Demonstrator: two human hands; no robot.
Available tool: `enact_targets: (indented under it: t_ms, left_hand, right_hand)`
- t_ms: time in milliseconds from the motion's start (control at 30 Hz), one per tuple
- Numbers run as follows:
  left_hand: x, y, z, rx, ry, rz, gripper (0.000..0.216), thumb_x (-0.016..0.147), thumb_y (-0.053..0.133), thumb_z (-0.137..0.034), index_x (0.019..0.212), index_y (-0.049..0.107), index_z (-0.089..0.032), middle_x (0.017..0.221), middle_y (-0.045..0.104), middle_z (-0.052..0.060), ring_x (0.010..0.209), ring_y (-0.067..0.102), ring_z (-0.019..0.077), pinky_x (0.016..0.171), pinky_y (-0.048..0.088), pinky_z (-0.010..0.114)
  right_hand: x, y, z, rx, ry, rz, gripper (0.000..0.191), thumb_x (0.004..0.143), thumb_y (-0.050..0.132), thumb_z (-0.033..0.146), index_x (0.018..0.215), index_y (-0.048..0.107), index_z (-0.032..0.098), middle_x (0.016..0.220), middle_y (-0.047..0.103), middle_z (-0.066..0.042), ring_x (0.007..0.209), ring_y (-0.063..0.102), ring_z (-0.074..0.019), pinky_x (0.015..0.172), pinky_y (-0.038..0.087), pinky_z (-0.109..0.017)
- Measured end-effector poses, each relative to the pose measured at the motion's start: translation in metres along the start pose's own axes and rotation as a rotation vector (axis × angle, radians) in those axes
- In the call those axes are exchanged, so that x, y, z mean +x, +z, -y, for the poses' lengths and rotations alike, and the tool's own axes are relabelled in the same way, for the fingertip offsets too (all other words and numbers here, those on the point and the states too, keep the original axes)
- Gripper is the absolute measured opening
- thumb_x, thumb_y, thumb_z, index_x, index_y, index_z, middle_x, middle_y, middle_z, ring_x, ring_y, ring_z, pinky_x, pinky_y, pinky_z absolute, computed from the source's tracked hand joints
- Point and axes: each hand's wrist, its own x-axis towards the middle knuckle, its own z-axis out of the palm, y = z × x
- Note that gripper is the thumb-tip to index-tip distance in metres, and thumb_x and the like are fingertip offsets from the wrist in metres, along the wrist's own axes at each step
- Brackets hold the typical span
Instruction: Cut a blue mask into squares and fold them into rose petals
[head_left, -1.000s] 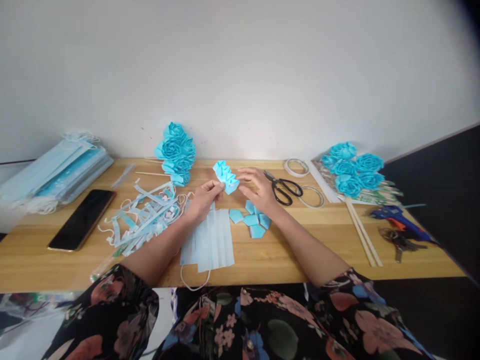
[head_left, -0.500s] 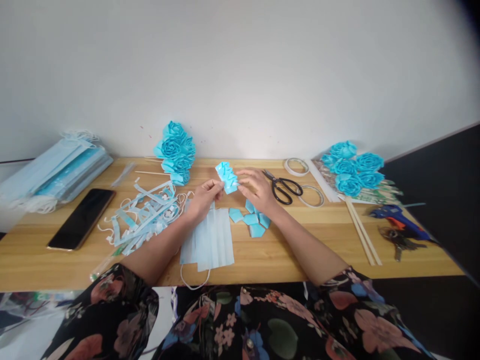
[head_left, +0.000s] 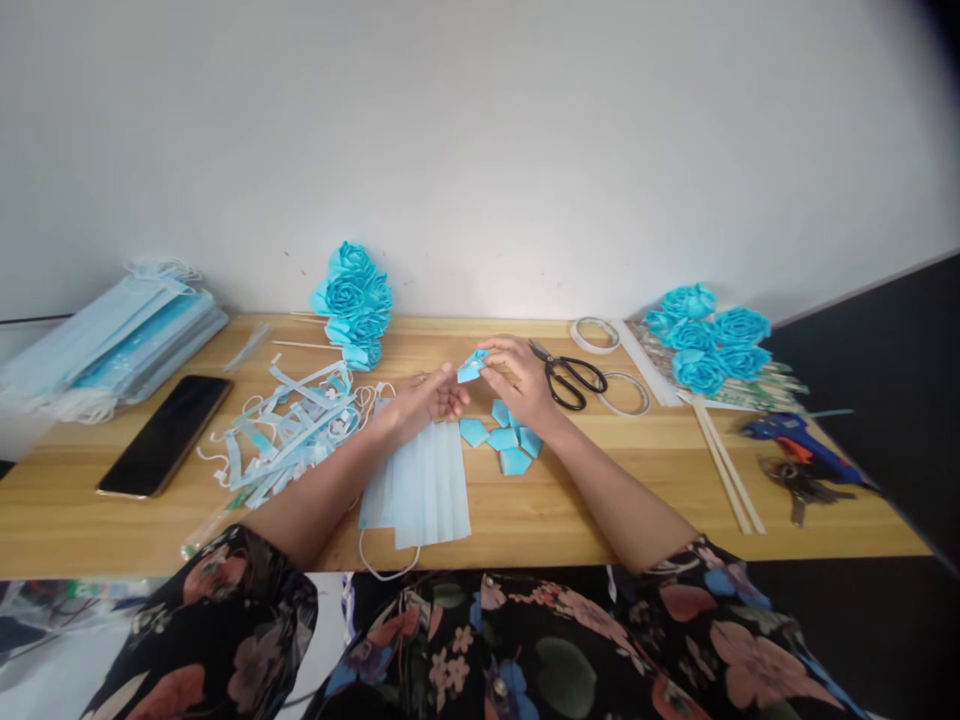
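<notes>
My right hand (head_left: pixel 519 378) pinches a small folded blue fabric piece (head_left: pixel 471 368) just above the wooden table (head_left: pixel 600 510). My left hand (head_left: pixel 424 402) lies a little lower and to the left, palm up with fingers apart, holding nothing; its fingertips are close under the piece. Beneath my left hand lies a flat light-blue face mask (head_left: pixel 424 485). Several small blue cut squares (head_left: pixel 504 440) sit just under my right wrist.
Black scissors (head_left: pixel 571 378) and two tape rolls (head_left: pixel 594 333) lie right of my hands. Blue fabric roses (head_left: pixel 354 300) stand at the back, more roses (head_left: pixel 711 342) at the right, with sticks (head_left: pixel 726 465), glue gun (head_left: pixel 795 438) and keys (head_left: pixel 799 482). Cut strips (head_left: pixel 289 430), phone (head_left: pixel 165 435) and stacked masks (head_left: pixel 112 345) are left.
The pleated blue piece was held up by my left hand; now my right hand holds it, folded smaller and lower. My left hand has let go and opened.
</notes>
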Motion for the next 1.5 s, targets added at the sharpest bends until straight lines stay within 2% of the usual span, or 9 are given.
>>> enact_targets:
  t_ms: [167,567,700,800,1000,1133,1267,1333,1500]
  left_hand:
    - [0.0006,-0.0016,-0.0034,-0.158,-0.021,0.016,0.039,0.077,0.076,-0.049,0.085,0.066,-0.013,0.078,0.069,0.005,0.063,0.061,0.0119,0.061,0.045,0.024]
    - [0.003,-0.0003,-0.0015,-0.187,0.086,-0.132,0.028,0.069,0.084,-0.034,0.074,0.067,-0.013,0.068,0.065,0.002,0.06,0.059,0.0109,0.058,0.043,0.023]
    - [0.0036,0.0011,-0.0012,-0.155,0.193,-0.23,0.027,0.068,0.083,-0.034,0.07,0.067,-0.013,0.062,0.06,0.0,0.06,0.057,0.0103,0.061,0.043,0.024]
    - [0.0031,0.0035,-0.0008,-0.12,0.24,-0.249,0.026,0.07,0.081,-0.035,0.069,0.067,-0.013,0.062,0.06,0.0,0.061,0.055,0.0096,0.063,0.043,0.024]
    - [0.0024,0.0077,0.0017,-0.069,0.279,-0.29,0.025,0.071,0.08,-0.036,0.067,0.067,-0.014,0.061,0.061,0.0,0.06,0.053,0.01,0.063,0.042,0.024]
    - [0.0034,0.0057,0.0001,-0.087,0.273,-0.35,0.023,0.074,0.077,-0.034,0.068,0.065,-0.014,0.061,0.061,-0.001,0.059,0.054,0.0095,0.063,0.042,0.024]
    - [0.0042,0.0022,-0.001,-0.11,0.272,-0.399,0.021,0.075,0.075,-0.031,0.071,0.064,-0.014,0.062,0.06,-0.001,0.059,0.054,0.0088,0.062,0.041,0.023]
    - [0.0042,0.0016,-0.0004,-0.09,0.271,-0.392,0.021,0.076,0.075,-0.032,0.072,0.064,-0.014,0.063,0.06,-0.001,0.06,0.055,0.0091,0.063,0.042,0.023]
    - [0.0045,0.0014,0.0022,-0.063,0.274,-0.363,0.028,0.074,0.077,-0.039,0.074,0.064,-0.014,0.062,0.06,-0.001,0.061,0.058,0.0105,0.064,0.043,0.024]
  right_hand:
    - [-0.0008,0.0011,0.0006,0.005,0.0,0.026,0.008,0.095,0.057,0.029,0.092,0.063,0.026,0.115,0.069,-0.007,0.109,0.063,-0.0229,0.096,0.05,-0.048]
    - [-0.0005,0.0027,0.0008,0.049,-0.02,0.107,0.015,0.095,0.056,0.035,0.093,0.068,0.028,0.116,0.069,-0.007,0.115,0.062,-0.0244,0.099,0.05,-0.05]
    - [-0.0018,0.003,0.0012,0.098,0.059,0.11,0.02,0.095,0.055,0.037,0.109,0.068,0.029,0.125,0.067,-0.007,0.119,0.06,-0.0242,0.101,0.051,-0.049]
    - [-0.0039,0.0038,0.0017,0.205,0.152,0.112,0.033,0.094,0.058,0.039,0.126,0.061,0.03,0.132,0.062,-0.008,0.124,0.057,-0.0242,0.095,0.056,-0.044]
    - [-0.0088,0.0071,0.0009,0.31,0.239,0.125,0.046,0.092,0.058,0.042,0.134,0.049,0.027,0.138,0.057,-0.011,0.128,0.056,-0.0255,0.101,0.053,-0.044]
    - [-0.0086,0.0075,0.0029,0.307,0.189,0.076,0.042,0.091,0.059,0.041,0.129,0.049,0.026,0.139,0.056,-0.012,0.131,0.053,-0.0274,0.099,0.054,-0.046]
    - [-0.005,0.0056,0.0073,0.121,0.107,-0.048,0.018,0.091,0.06,0.033,0.108,0.06,0.027,0.126,0.064,-0.009,0.121,0.058,-0.0276,0.099,0.051,-0.05]
    - [-0.0034,0.0047,0.0083,0.01,0.036,-0.044,0.008,0.091,0.059,0.029,0.096,0.064,0.028,0.118,0.067,-0.006,0.116,0.06,-0.0277,0.101,0.047,-0.053]
    - [-0.0027,0.0055,0.0054,-0.115,-0.059,0.024,0.014,0.09,0.061,0.026,0.098,0.07,0.032,0.122,0.067,-0.004,0.117,0.058,-0.028,0.1,0.048,-0.055]
